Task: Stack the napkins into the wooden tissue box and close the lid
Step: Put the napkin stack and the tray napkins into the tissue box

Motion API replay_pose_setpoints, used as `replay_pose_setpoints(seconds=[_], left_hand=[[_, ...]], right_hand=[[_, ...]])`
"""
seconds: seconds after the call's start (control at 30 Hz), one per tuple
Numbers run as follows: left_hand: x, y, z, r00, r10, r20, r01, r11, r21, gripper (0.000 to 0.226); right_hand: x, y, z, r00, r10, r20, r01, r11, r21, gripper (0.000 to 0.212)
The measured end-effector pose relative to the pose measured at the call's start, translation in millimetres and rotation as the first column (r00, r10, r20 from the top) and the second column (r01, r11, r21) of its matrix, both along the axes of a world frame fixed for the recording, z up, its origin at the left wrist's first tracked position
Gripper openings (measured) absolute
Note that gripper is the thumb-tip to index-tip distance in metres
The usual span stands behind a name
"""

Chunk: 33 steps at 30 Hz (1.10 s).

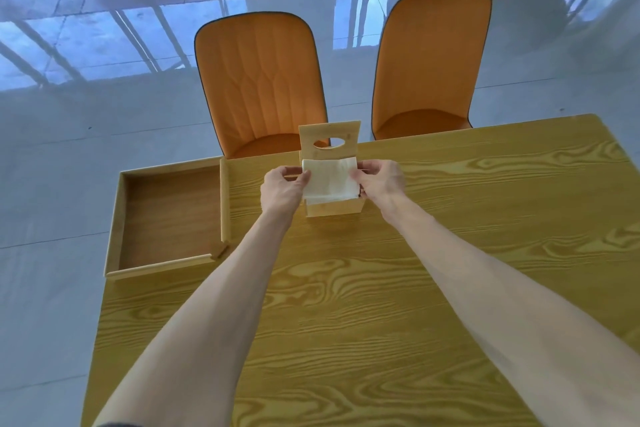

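No readable text, labels, brands or numbers anywhere in view.

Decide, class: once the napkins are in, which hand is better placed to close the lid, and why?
Probably the right hand. Both grips hold the napkins over the wooden tissue box, but the right sits slightly nearer the upright lid; the margin is small.

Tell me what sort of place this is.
Probably a dining area in a home or showroom. A wood-grain table has two orange padded chairs drawn up to its far side, standing on a glossy tiled floor. Both hands hold a napkin over a wooden tissue box.
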<state>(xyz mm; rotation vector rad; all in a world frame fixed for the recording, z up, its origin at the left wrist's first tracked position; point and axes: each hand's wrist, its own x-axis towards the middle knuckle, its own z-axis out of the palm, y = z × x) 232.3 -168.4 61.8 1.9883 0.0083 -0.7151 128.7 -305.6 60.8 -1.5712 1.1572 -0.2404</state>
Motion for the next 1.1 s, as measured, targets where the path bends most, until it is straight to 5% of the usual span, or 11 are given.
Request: replay_pose_setpoints(seconds=[0.6,1.0,1.1], left_hand=[[4.8,-20.2,-13.7,0.975,-0.071,0.208,0.015,0.966,0.259,0.020],[31.7,-16.7,5.3,0.997,-0.002,0.079,-0.012,0.985,0.170,0.048],[48.2,-26.7,29.8,0.993,0.090,-0.071,-0.084,0.993,0.081,0.063]], right_hand=[[15.5,-3.8,-24.9,0.970,-0.010,-0.244,-0.074,0.940,-0.332,0.020],[18.4,-34.7,-3.7,0.986,-0.113,-0.126,0.094,0.984,-0.151,0.029],[32.5,-47.0,21.8,0.988,-0.135,-0.071,0.139,0.989,0.049,0.044]])
